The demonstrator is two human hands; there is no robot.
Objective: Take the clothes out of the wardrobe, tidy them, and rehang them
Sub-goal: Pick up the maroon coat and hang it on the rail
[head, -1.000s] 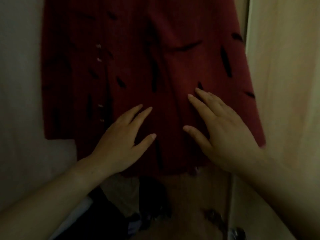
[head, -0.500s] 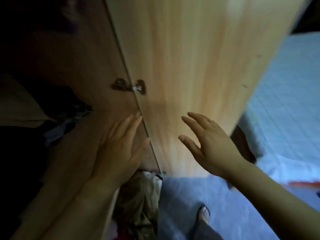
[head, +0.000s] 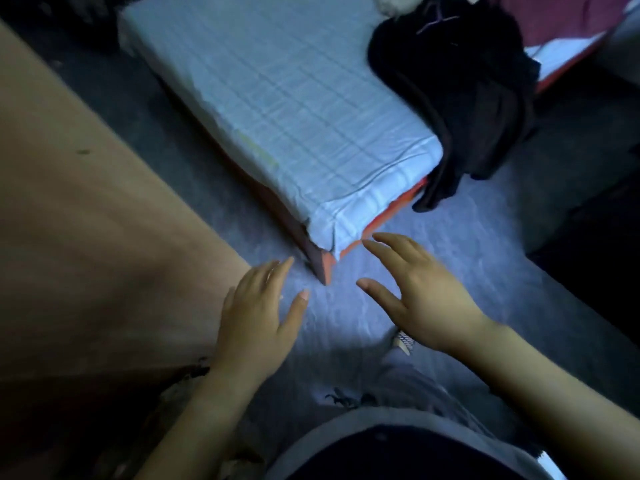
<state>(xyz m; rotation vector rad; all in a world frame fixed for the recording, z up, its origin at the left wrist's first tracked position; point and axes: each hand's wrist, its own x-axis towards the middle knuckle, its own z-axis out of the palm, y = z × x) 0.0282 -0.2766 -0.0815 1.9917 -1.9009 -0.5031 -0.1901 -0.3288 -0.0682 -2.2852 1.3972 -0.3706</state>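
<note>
- Left hand (head: 254,320) and right hand (head: 420,299): both spread flat, empty, low over the grey floor (head: 467,244).
- Dark clothes (head: 460,88) heaped far right, spilling off the bed (head: 294,109).
- Wardrobe door (head: 86,237) stands left.

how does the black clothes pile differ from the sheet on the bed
The black clothes are dark and crumpled in a heap, while the sheet is pale blue with faint checks and lies spread flat. The clothes spill over the bed's edge, one end hanging toward the floor; the sheet wraps snugly around the mattress corner. Both are fabric resting on the same bed, and neither hand touches them.
</note>
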